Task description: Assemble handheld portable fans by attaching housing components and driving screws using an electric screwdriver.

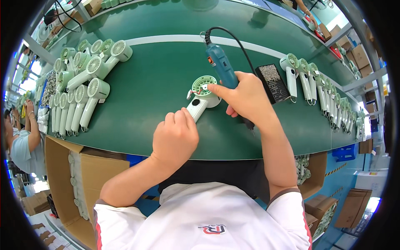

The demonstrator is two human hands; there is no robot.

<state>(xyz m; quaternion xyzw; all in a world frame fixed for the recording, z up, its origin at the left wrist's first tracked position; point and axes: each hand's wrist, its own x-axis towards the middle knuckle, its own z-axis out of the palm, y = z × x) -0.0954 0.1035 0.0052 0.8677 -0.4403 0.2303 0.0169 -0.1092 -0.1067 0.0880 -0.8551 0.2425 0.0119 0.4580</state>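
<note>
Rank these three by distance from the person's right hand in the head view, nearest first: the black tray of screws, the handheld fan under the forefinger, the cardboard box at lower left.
From the right hand:
1. Handheld fan, touching its forefinger, to its left.
2. Black tray of screws, just to its right, on the belt.
3. Cardboard box, far lower left, below the belt.

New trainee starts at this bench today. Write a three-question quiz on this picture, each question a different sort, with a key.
1. True or false: the right hand holds the blue electric screwdriver with its cable end pointing away from the person.
2. What does the left hand rest on?
A. the black tray of screws
B. the white handle of the handheld fan
C. the cardboard box
3. Fill in: the row of fans on the right lies on the ____ conveyor belt.

Key: 1 true; 2 B; 3 green.
</note>
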